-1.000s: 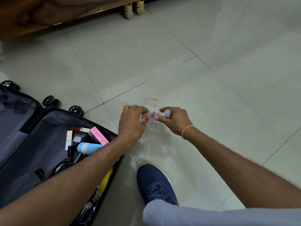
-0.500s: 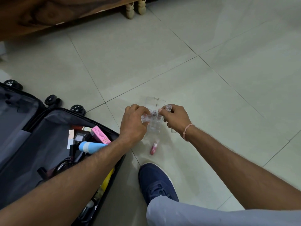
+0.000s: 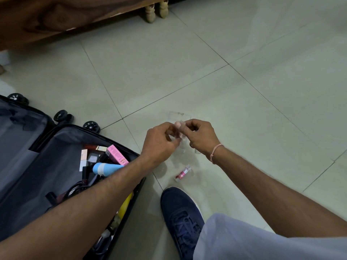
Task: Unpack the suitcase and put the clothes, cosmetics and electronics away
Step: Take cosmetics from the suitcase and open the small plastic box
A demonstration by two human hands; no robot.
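Pale floor tiles [image 3: 244,53] underlie both hands: left hand [image 3: 159,145] and right hand [image 3: 201,136], wrists bent, pinch a clear organizer [image 3: 181,132] from opposite sides; a pink lip tube [image 3: 183,173] lies below, the open suitcase [image 3: 37,166] leftward.

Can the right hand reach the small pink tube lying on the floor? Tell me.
Probably yes: the small pink tube lies on bare tile just below the right hand, nothing between, though its fingers are busy.
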